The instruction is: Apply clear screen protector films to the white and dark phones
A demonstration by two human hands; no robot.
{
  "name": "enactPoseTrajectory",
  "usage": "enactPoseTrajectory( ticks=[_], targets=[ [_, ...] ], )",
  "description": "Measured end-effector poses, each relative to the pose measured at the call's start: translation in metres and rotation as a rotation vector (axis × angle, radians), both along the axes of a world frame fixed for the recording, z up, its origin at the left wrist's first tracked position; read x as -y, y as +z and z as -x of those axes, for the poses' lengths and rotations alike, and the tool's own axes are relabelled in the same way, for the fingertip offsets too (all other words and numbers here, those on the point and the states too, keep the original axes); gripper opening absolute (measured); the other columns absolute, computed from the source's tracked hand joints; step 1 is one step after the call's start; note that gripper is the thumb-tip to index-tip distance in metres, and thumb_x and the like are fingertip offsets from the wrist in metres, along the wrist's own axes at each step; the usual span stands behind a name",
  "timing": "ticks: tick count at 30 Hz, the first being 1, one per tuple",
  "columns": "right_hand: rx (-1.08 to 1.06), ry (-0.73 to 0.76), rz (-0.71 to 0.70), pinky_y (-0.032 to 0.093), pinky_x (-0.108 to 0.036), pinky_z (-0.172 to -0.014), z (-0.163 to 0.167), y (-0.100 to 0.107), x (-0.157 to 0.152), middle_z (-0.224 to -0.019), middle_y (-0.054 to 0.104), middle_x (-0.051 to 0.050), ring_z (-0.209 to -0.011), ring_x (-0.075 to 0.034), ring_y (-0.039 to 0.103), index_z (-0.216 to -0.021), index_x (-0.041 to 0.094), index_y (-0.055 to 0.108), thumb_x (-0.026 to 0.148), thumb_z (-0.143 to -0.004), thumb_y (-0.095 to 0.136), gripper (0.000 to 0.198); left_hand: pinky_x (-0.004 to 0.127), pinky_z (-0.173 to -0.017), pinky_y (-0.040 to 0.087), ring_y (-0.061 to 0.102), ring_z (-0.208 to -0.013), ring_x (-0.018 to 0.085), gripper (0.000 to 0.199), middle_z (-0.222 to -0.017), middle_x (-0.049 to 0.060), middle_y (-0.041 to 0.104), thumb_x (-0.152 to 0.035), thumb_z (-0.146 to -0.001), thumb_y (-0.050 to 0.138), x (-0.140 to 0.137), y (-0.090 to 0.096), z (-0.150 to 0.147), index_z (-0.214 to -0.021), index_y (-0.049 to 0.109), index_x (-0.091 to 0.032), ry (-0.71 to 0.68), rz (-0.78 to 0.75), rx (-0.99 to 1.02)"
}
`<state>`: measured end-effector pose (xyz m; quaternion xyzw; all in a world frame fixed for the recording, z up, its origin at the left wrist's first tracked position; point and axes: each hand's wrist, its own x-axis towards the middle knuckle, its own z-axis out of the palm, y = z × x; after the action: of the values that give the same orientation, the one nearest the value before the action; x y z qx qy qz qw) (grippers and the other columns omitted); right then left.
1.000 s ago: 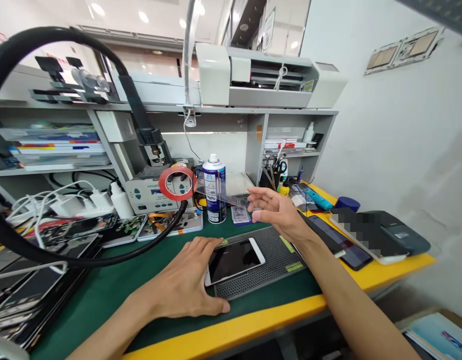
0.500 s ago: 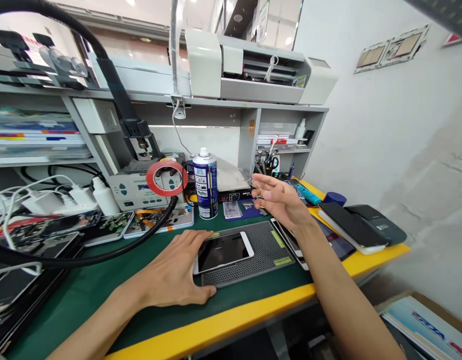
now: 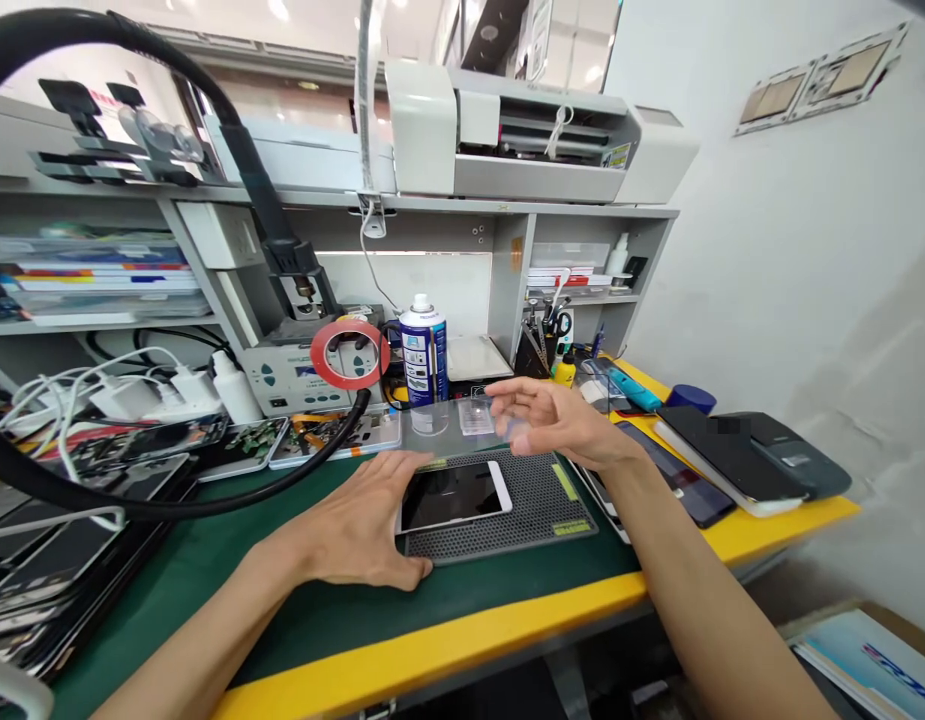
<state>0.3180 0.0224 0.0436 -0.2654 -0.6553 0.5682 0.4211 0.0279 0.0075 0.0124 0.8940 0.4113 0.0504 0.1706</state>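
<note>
A white-framed smartphone [image 3: 456, 496] with a dark screen lies face up on a grey perforated mat [image 3: 541, 508]. My left hand [image 3: 361, 520] rests at the phone's left end, thumb and fingers spread apart, fingertips by its far edge and thumb on the mat's near edge. Raised above the mat's far side is my right hand [image 3: 556, 425], its thumb and fingers closed on a thin clear plastic sheet [image 3: 462, 425]. The sheet stretches leftward in front of the spray can [image 3: 423, 350]; its outline is faint.
A red tape roll [image 3: 318, 352] hangs before the grey control box [image 3: 282, 385]. The black hose [image 3: 319, 470] loops across the left. Old phone parts [image 3: 72, 560] are stacked at left; more phones [image 3: 679, 480] lie at right. The yellow table edge [image 3: 432, 650] runs along the front.
My right hand has come lower and slightly left, and the clear sheet has swung down across the bottom of the spray can. The left hand and phone stay together; the view has shifted a little.
</note>
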Motion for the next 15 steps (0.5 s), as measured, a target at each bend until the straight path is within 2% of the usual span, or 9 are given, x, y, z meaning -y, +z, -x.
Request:
enactPoseTrajectory(
  ticks=[5,9,15],
  targets=[
    [0.056,-0.04,0.029,0.049,-0.036,-0.087,0.001,0.0,0.0,-0.109,0.058,-0.007,-0.096,-0.02,0.06,-0.121,0.019,0.06,0.018,-0.065,0.085,0.061,0.046,-0.11,0.038,0.029,-0.142,0.039,0.105,-0.153,0.011,0.036,-0.06,-0.063,0.071,0.003,0.002,0.016,-0.152,0.026,-0.024,0.068,0.009,-0.038],
    [0.089,-0.006,0.036,0.051,-0.034,-0.081,0.004,-0.002,-0.001,-0.109,0.057,-0.007,-0.094,-0.02,0.06,-0.123,0.019,0.057,0.021,-0.067,0.085,0.063,0.05,-0.112,0.035,0.021,-0.145,0.04,0.111,-0.156,0.012,0.031,-0.059,-0.062,0.073,0.003,0.001,0.029,-0.154,0.019,-0.026,0.098,0.039,-0.05],
    [0.24,0.057,0.075,0.052,-0.032,-0.073,0.013,-0.013,-0.006,-0.112,0.054,-0.008,-0.097,-0.021,0.059,-0.127,0.022,0.052,0.028,-0.071,0.084,0.065,0.049,-0.116,0.03,0.024,-0.144,0.04,0.121,-0.156,0.014,0.031,-0.061,-0.058,0.078,-0.001,0.003,0.036,-0.155,0.018,-0.022,0.098,0.066,-0.037]
  ],
)
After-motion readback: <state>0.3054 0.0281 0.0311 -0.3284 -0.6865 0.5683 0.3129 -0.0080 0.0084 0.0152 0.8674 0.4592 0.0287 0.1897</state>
